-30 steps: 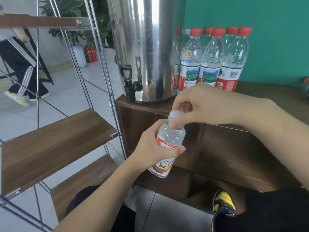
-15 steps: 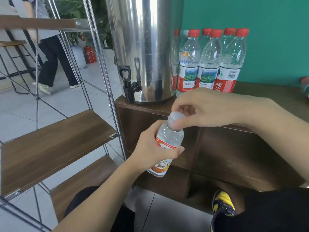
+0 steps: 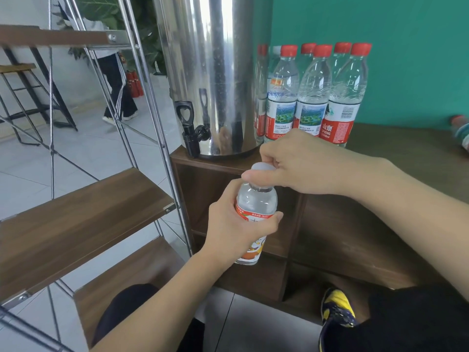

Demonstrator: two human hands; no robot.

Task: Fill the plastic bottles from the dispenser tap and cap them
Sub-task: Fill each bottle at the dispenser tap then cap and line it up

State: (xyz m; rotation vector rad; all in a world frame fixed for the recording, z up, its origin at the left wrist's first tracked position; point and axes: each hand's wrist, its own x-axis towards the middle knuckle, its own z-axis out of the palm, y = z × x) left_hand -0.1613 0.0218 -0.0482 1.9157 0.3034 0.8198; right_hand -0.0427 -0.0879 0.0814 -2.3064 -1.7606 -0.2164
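Bottle [image 3: 255,207] first: you hold the small orange-labelled one in mid-air before the wooden cabinet [image 3: 355,237], its long axis near upright, neck leaning slightly up and to the right. Your left hand [image 3: 236,232] wraps its label, and your right hand [image 3: 302,163] pinches the pale cap [image 3: 262,166] on its mouth. Behind stand the steel dispenser [image 3: 215,72], its black tap [image 3: 190,133], and red-capped bottles [image 3: 314,95].

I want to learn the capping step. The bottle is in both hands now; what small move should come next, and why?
Probably keep twisting the white cap until tight. The right hand pinches the cap on the neck, the left hand grips the small orange-labelled bottle, which looks full, away from the dispenser tap. Whether the cap is seated cannot be told.
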